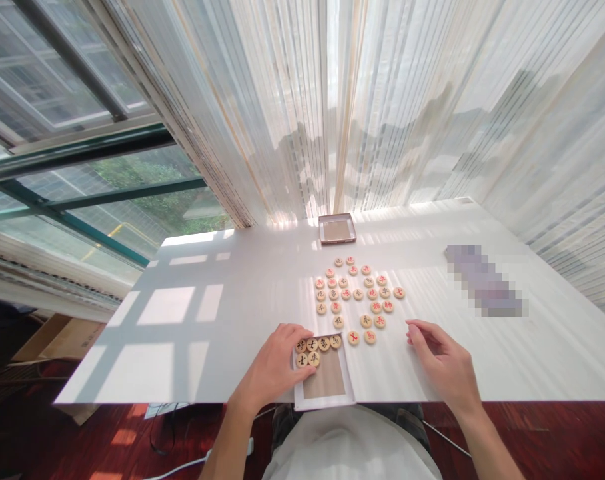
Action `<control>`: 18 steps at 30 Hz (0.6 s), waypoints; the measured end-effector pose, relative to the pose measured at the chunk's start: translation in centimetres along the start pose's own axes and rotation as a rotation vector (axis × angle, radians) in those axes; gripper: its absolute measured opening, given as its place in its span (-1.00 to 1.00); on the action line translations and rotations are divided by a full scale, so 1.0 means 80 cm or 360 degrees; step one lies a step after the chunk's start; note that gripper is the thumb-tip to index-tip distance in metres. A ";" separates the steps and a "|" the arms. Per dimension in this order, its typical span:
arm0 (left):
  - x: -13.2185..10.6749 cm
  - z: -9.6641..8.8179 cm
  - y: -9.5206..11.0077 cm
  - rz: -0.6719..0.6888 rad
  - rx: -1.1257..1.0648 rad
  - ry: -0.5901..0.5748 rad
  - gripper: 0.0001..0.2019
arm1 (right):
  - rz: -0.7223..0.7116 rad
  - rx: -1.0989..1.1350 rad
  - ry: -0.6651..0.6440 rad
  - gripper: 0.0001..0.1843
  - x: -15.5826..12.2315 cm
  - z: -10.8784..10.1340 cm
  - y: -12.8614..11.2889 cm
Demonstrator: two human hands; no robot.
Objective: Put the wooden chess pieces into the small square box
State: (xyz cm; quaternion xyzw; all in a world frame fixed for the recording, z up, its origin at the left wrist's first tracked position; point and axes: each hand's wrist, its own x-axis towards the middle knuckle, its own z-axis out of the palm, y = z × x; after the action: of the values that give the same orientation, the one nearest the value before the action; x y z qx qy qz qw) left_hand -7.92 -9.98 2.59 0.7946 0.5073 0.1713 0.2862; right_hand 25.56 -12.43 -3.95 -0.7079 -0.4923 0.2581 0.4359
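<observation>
My left hand [277,360] is closed around the left side of a shallow open box [350,380] at the table's near edge. Its thumb reaches over the rim, close to the lower black-marked pieces. Several round Chinese chess pieces [324,343] with black characters lie in two rows at the box's far end. Beyond the box, loose pieces with red characters [370,337] and black characters [366,321] are spread over the table. To their right, my right hand [445,360] hovers or rests low by the tabletop, fingers loosely bent and nothing visible in them.
A second shallow box [337,229] stands at the back of the white table [252,267]. A blurred-out greyish object [485,283] lies on the right side. Striped curtains [382,100] hang behind, and a window [132,180] is at left.
</observation>
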 end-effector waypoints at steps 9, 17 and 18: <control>0.001 -0.006 0.001 -0.0085 -0.0044 -0.0100 -0.51 | -0.0002 -0.0032 -0.0012 -0.67 0.000 0.000 0.003; 0.022 -0.019 -0.001 -0.0048 -0.0084 -0.0018 -0.69 | -0.0018 -0.0005 -0.0008 -0.66 0.000 -0.001 0.003; 0.030 -0.021 -0.001 -0.0048 -0.0098 0.0013 -0.73 | -0.0020 -0.0004 -0.0008 -0.66 0.000 -0.001 0.003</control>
State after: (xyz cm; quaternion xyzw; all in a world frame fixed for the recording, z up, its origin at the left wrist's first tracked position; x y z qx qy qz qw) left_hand -7.91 -7.33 3.76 0.7770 0.5149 0.1856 0.3110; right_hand 25.74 -12.48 -4.14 -0.7047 -0.4980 0.2565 0.4355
